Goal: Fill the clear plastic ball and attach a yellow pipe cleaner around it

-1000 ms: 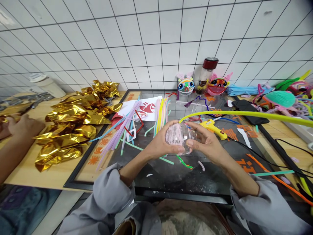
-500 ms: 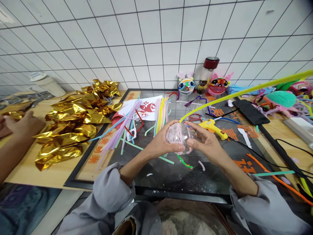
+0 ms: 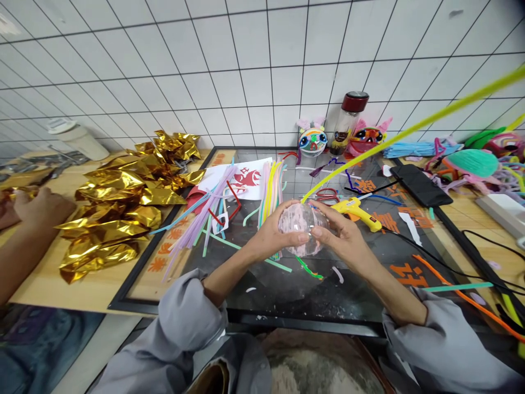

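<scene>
Between my two hands is a clear plastic ball (image 3: pixel 302 224), its left part lined with pale pink fuzzy strips. My left hand (image 3: pixel 274 235) wraps its left side, thumb across the front. My right hand (image 3: pixel 338 230) grips the right side, with the thumb close to the left one. A long yellow pipe cleaner (image 3: pixel 385 143) rises from the top of the ball and runs off to the upper right. Its lower end is hidden behind the ball and my fingers. Just right of my right hand lies a yellow glue gun (image 3: pixel 361 213).
Pipe cleaners (image 3: pixel 205 219) in bundles lie left of my hands, near red-and-white paper (image 3: pixel 250 180). Gold foil (image 3: pixel 115 202) covers the left table, beside another person's hand (image 3: pixel 45 205). Behind stand decorated balls (image 3: pixel 312 139) and a bottle (image 3: pixel 348 123). A phone (image 3: pixel 420 183) lies right.
The far part of the yellow pipe cleaner has swung upward. The ball has turned slightly in my hands, and my thumbs have shifted a little higher on it.
</scene>
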A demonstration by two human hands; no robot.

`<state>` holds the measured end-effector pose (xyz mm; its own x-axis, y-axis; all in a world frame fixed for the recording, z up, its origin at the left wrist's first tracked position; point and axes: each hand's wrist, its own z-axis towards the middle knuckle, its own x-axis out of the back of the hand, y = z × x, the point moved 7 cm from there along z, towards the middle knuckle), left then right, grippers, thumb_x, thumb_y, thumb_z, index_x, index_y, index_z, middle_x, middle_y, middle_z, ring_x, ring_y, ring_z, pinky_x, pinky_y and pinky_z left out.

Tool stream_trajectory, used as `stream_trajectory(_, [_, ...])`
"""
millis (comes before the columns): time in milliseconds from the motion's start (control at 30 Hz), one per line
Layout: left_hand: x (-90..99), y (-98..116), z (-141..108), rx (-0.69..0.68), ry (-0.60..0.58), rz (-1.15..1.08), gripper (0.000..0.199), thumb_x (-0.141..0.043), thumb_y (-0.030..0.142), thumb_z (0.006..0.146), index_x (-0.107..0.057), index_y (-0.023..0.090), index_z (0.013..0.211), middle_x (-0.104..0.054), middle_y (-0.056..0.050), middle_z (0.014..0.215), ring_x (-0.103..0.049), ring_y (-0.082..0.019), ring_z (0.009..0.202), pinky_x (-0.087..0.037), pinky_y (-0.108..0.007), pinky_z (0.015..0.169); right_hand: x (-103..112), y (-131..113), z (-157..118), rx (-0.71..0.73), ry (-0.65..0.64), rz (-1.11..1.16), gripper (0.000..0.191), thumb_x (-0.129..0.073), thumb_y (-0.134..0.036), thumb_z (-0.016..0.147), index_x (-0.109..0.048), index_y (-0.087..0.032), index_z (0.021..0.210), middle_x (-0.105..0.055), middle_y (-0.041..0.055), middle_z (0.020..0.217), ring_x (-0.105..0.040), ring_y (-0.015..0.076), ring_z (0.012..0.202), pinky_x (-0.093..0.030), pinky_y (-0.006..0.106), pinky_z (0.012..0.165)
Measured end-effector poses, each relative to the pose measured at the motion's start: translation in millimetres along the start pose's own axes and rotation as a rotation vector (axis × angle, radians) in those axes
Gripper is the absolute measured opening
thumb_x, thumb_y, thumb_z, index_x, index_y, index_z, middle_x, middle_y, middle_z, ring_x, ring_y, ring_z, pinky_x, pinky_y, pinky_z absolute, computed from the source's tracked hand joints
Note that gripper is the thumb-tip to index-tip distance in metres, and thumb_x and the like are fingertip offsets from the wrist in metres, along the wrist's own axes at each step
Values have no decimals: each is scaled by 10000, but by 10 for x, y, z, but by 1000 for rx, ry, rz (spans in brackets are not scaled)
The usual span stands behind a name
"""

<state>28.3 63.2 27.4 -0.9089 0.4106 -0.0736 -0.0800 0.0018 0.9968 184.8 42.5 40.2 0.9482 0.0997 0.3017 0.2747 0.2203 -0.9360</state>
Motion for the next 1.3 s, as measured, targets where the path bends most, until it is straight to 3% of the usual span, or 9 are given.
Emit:
stream_trajectory(167, [1, -30, 16, 21, 61, -103, 891, -892, 566, 534, -552, 160, 1251, -650, -110, 1203, -602, -282, 1132, -477, -391, 988, -25, -58, -15, 30, -79, -40, 836, -517, -770, 845, -479, -254, 1502, -530, 112, 1521, -419, 348, 1454, -281, 565, 1216])
stream_trajectory(300, [-25, -44, 26, 52, 42, -163, 831, -874, 553, 567, -584, 162, 1241, -675, -107, 1174, -636, -275, 1074, -512, -376, 915, -54, -36, -9, 11, -116, -32, 845, -599, -693, 851, -367, -296, 1559, -361, 61, 1642, -271, 308, 1541, -193, 541, 1256])
stream_trajectory(667, [-53, -69, 33, 124, 16, -202, 793, -864, 526, 588, -597, 156, 1236, -700, -103, 1098, -679, -237, 930, -531, -301, 728, -29, 55, 91, 23, -119, -39, 800, -676, -657, 808, -498, -271, 1485, -502, 85, 1552, -422, 319, 1459, -280, 535, 1224])
stream_trajectory(1033, [-39, -90, 50, 103, 53, -170, 789, -878, 483, 553, -558, 162, 1200, -662, -99, 1133, -630, -251, 1019, -503, -329, 813, -44, 75, 99, 90, -132, 3, 778, -726, -614, 786, -519, -298, 1466, -520, 74, 1537, -458, 315, 1430, -298, 536, 1212])
stream_trajectory(1300, [33, -28, 62, -52, 55, 36, 913, -903, 503, 497, -510, 174, 1253, -603, -96, 1223, -565, -285, 1156, -454, -392, 1015, -24, 63, 79, 135, -125, -13, 856, -782, -588, 748, -487, -282, 1491, -499, 101, 1549, -432, 327, 1443, -297, 546, 1207])
